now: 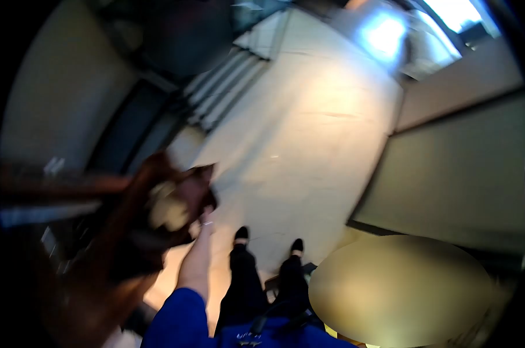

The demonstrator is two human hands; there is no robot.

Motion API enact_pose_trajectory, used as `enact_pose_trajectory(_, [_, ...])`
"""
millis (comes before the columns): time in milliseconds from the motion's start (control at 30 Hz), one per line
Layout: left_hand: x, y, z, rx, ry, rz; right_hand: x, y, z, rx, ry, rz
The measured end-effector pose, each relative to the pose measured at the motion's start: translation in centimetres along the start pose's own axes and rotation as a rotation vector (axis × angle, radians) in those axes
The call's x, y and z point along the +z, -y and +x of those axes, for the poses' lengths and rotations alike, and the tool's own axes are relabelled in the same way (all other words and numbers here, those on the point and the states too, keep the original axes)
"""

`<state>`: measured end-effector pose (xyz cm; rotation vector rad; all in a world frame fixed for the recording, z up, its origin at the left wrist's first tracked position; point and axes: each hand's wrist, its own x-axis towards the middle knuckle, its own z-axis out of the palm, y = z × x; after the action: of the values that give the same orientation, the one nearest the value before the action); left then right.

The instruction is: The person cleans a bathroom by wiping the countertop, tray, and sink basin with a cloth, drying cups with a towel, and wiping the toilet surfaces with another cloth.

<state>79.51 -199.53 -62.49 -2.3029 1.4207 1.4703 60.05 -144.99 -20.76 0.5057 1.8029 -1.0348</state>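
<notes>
My left hand (pixel 203 220) reaches forward from a short blue sleeve, with a thin band at the wrist. It is at the right edge of a dark brown, bag-like thing (pixel 143 197) and seems to touch it. Motion blur smears the fingers, so their grip does not show. A pale cream patch (pixel 168 207) lies against the brown thing, too blurred to name. My right hand is out of view.
Pale floor (pixel 309 127) runs ahead of my black shoes (pixel 242 233). Dark metal bars (pixel 227 87) stand at upper left. A large grey-green panel (pixel 453 168) edges the right side. A blurred oval covers the lower right. Bright light (pixel 384 35) glares at the top.
</notes>
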Motion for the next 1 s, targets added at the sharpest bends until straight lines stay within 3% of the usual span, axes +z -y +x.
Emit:
enact_pose_trajectory(33, [0.2, -1.4, 0.1, -0.012, -0.032, -0.181, -1.6, -2.5, -1.4, -0.056, 0.101, 0.160])
enact_pose_trajectory(100, [0.0, -2.5, 1.2, -0.105, -0.017, -0.413, -1.9, -5.9, -5.3, 0.060, -0.056, 0.251])
enact_pose_trajectory(167, [0.4, -1.4, 4.3, -0.162, -0.005, -0.440, -2.5, -7.7, -7.7, 0.186, -0.157, 0.211])
enact_pose_trajectory(200, [0.8, -2.3, 4.4, -0.223, -0.150, -0.379, -2.9, -9.0, -9.2, 0.261, -0.141, 0.349])
enact_pose_trajectory(267, [-0.3, -0.6, 7.0, -0.345, -0.116, -0.415, -3.2, -12.2, -11.2, 0.292, -0.154, 0.398])
enact_pose_trajectory(300, [0.3, -0.8, 5.6, -0.339, -0.105, -0.376, -3.5, -13.9, -11.4, 0.279, -0.141, 0.475])
enact_pose_trajectory(400, [1.1, -3.6, -4.0, -0.064, -0.187, -0.389, -3.0, -15.6, -10.7, 0.404, -0.201, 0.434])
enact_pose_trajectory(433, [1.7, -4.2, -7.7, 0.003, -0.160, -0.205, -2.4, -15.1, -9.8, 0.361, -0.231, 0.478])
enact_pose_trajectory(467, [1.9, -5.5, -14.0, 0.242, 0.048, -0.264, -2.4, -14.0, -8.9, 0.314, -0.263, 0.518])
enact_pose_trajectory(533, [3.8, -5.8, -24.1, 0.379, 0.320, -0.187, -2.6, -11.0, -5.8, 0.247, -0.377, 0.551])
enact_pose_trajectory(567, [4.0, -7.7, -30.3, 0.359, 0.555, -0.080, -3.4, -10.5, -4.5, 0.137, -0.325, 0.655])
enact_pose_trajectory(600, [4.5, -10.8, -38.7, 0.506, 0.769, -0.147, -4.3, -10.1, -3.1, 0.019, -0.277, 0.757])
enact_pose_trajectory(667, [6.3, -11.8, -45.4, 0.430, 1.064, 0.099, -7.0, -7.9, -0.7, -0.103, -0.114, 1.004])
enact_pose_trajectory(733, [9.8, -13.8, -53.1, 0.607, 1.305, 0.177, -10.5, -3.5, -0.5, -0.297, 0.024, 1.117])
enact_pose_trajectory(800, [13.7, -15.2, -58.6, 0.758, 1.452, 0.387, -14.3, -0.5, 0.1, -0.306, -0.104, 1.093])
enact_pose_trajectory(833, [15.1, -17.3, -63.2, 0.827, 1.530, 0.399, -17.2, 0.8, -0.6, -0.469, -0.024, 1.209])
enact_pose_trajectory(867, [16.2, -20.2, -68.2, 0.903, 1.611, 0.402, -20.3, 1.3, -0.8, -0.366, -0.218, 1.182])
enact_pose_trajectory(900, [17.8, -22.1, -71.9, 1.166, 1.665, 0.336, -23.6, 2.2, -1.7, -0.527, -0.164, 1.280])
enact_pose_trajectory(933, [18.7, -23.4, -74.3, 1.218, 1.674, 0.344, -27.1, 2.9, -2.5, -0.703, -0.106, 1.368])
enact_pose_trajectory(1000, [20.1, -25.4, -78.6, 0.958, 1.869, 0.344, -34.9, 2.0, -2.4, -0.221, -0.525, 0.820])
